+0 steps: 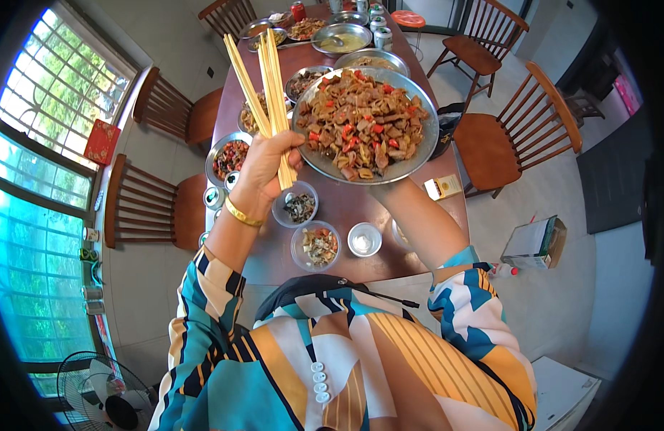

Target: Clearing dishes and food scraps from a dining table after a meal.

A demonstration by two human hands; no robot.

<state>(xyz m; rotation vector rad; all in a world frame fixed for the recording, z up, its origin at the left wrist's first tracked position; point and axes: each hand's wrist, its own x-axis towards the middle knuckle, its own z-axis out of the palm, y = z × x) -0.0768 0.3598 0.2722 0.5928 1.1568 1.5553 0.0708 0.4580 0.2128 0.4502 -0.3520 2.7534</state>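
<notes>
Head view: the left hand (pixel 263 169) is clenched around a bundle of wooden chopsticks (pixel 267 93) pointing up. The right hand is hidden beneath a large metal dish (pixel 418 144) of stir-fried food, held above the brown surface (pixel 346 208); its grip cannot be told. Small bowls (pixel 316 246) sit near.

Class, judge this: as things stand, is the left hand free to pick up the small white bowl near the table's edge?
Probably not: the left hand is closed around a bundle of chopsticks and raised above the table, though nothing covers the small white bowl.
</notes>
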